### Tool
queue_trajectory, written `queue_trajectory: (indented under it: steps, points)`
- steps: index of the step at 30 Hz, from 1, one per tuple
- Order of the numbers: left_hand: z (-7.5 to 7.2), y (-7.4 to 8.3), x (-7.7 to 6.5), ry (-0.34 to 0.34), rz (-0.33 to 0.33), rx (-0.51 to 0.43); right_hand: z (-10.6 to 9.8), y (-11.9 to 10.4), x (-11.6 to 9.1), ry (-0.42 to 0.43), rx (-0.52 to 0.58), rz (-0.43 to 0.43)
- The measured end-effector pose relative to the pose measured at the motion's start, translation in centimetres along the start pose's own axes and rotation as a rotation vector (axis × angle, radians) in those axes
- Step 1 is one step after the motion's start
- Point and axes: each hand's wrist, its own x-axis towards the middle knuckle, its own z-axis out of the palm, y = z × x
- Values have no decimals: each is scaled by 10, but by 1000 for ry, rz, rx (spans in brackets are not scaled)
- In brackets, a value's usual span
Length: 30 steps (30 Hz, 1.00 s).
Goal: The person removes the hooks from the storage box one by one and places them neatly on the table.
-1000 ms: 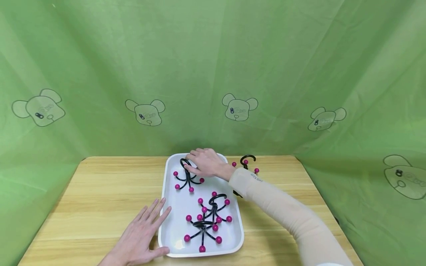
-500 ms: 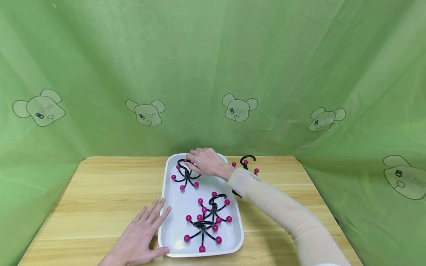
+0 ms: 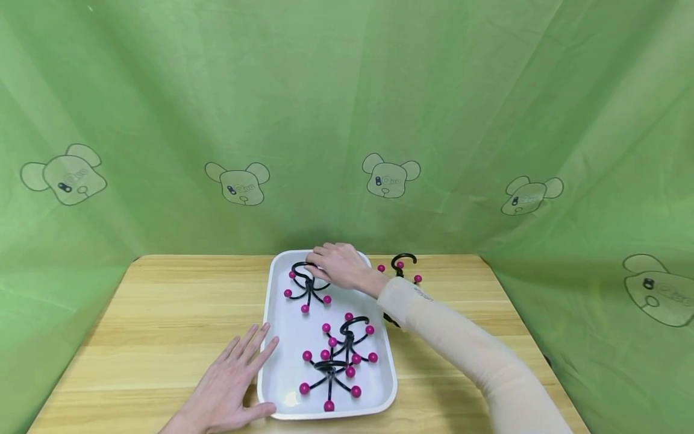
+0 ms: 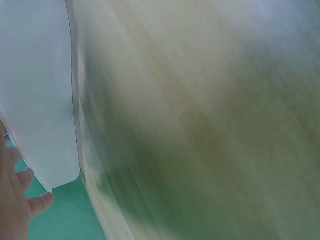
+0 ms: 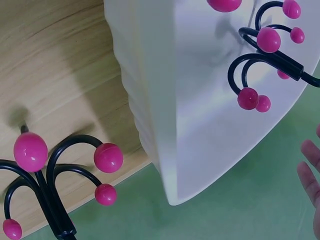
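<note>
My right hand is at the far end of a white tray. Its thumb and fingers pinch the curved top of a black multi-prong hanging hook with pink ball tips. In the right wrist view the hook's stem runs off the right edge, above the visible fingers. My left hand lies at the tray's left rim with fingers spread, fingertips over the edge and thumb near the front corner. Two similar hooks, one behind and one in front, stand close together in the tray's near half.
Outside the tray on the right, another pink-tipped hook stands on the wooden table, partly hidden by my right arm. A black piece shows beside the sleeve. Green cloth hangs behind and at both sides.
The hook under my right hand has turned, its ball tips shifting left and then slightly back right. My right hand has moved slightly right. My left hand stays in place.
</note>
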Motion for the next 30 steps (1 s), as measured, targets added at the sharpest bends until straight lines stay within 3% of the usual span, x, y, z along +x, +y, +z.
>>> queue_trajectory:
  steps: [10, 30]
  points:
    - [0, 0, 0, 4, -1, 5, -10, 5, -9, 82, -16, 1]
    - [1, 0, -1, 37, 16, 18, -36, 27, -40, 148, 18, 35]
